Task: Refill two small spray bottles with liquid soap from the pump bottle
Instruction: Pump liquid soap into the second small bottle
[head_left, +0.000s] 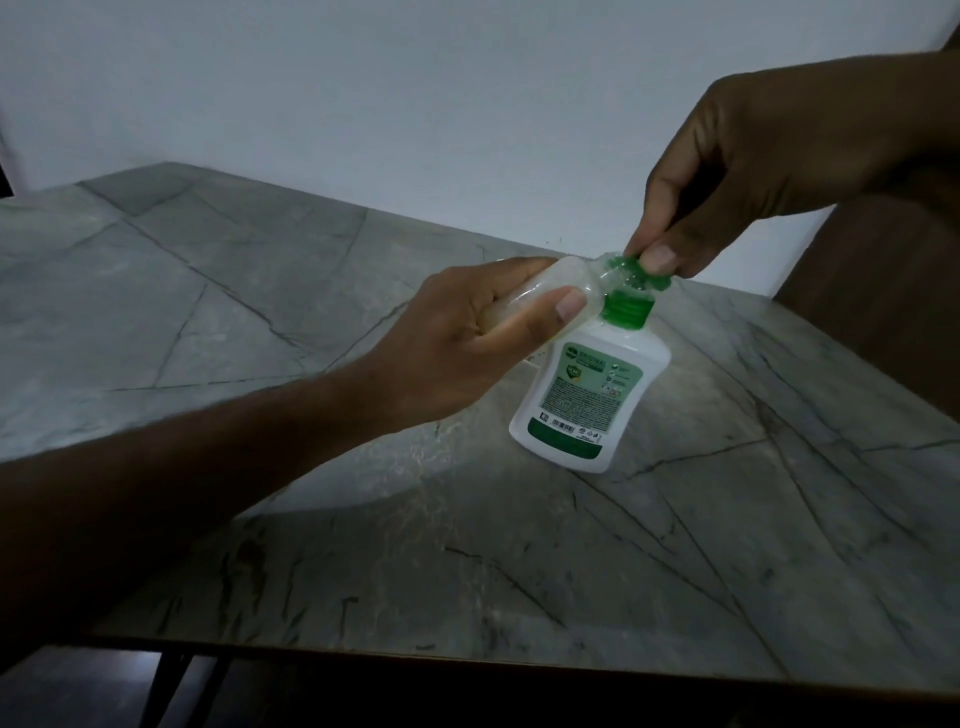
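My left hand (467, 332) grips a small clear spray bottle (566, 283) held on its side above the table. My right hand (748, 176) pinches the top end of that bottle (631, 273) with thumb and fingertips, where a green part shows through the clear plastic. Just below stands a white soap bottle (587, 395) with a green collar (626, 309) and a green label. It leans slightly on the marble table, and no pump head shows on it. A second spray bottle is not in view.
The grey veined marble table (675, 545) runs from the near edge at the bottom to a white wall (415, 104) behind. A dark brown piece of furniture (883, 291) stands at the right. Dark floor and table legs show below the near edge.
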